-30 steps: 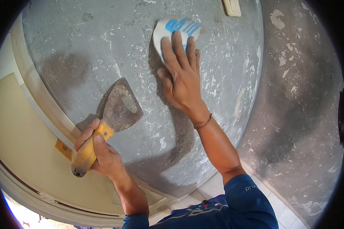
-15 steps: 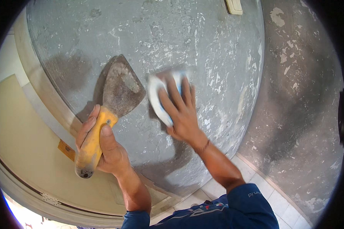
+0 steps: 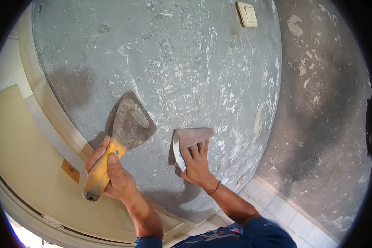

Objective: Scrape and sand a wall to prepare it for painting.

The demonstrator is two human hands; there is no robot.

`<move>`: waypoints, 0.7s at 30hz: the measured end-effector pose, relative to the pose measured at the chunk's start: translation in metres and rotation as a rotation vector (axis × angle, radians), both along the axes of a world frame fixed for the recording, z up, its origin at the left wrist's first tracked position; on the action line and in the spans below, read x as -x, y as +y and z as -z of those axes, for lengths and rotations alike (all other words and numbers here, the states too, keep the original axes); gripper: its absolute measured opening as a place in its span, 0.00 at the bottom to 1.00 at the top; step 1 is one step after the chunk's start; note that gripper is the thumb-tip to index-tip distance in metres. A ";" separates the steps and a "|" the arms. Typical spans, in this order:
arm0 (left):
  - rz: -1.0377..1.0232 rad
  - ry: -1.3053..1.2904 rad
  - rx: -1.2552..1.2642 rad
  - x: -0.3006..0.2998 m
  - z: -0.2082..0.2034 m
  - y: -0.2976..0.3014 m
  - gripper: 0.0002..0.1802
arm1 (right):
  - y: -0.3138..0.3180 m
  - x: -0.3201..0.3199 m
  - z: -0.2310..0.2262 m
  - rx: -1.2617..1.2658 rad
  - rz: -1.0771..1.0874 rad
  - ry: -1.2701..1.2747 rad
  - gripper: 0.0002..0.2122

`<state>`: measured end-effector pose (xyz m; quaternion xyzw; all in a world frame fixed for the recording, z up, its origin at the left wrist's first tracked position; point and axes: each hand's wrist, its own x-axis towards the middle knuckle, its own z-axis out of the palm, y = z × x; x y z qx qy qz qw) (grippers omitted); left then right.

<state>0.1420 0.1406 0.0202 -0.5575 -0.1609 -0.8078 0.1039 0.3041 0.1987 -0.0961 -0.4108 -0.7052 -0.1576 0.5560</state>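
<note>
My left hand [image 3: 119, 178] is wrapped round the yellow handle of a scraper [image 3: 134, 124], its thumb lying along the handle. The scraper's wide, stained metal blade points up, in front of the grey wall [image 3: 182, 82]; whether it touches the wall I cannot tell. To its right, my right hand [image 3: 197, 167] presses a bent sheet of sandpaper [image 3: 193, 135] to the wall. One face of the sheet is brownish, the other white with blue marks. White scuffs and flaked patches cover the wall around the sheet.
A cream light switch [image 3: 248, 15] is fixed high on the wall. At the left stand a pale door frame [image 3: 45, 78] and a cream door [image 3: 25, 136] with a small yellow plate [image 3: 70, 171]. A darker, patchy wall [image 3: 314, 124] meets this one at the right, above white floor tiles [image 3: 277, 206].
My right hand and the sandpaper have moved down the wall. The scraper sits a little lower in view, still in my left hand. The view has shifted, showing more of the switch.
</note>
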 end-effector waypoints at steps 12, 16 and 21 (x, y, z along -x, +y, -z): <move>-0.115 -0.003 -0.040 0.010 0.016 -0.015 0.13 | -0.001 0.001 -0.007 -0.123 -0.067 -0.128 0.38; -0.143 -0.026 -0.039 0.030 0.024 -0.015 0.14 | -0.006 0.002 -0.110 -0.192 -0.073 -0.156 0.41; -0.130 -0.084 -0.065 0.046 0.030 -0.022 0.14 | -0.005 0.026 -0.087 -0.194 -0.129 -0.152 0.35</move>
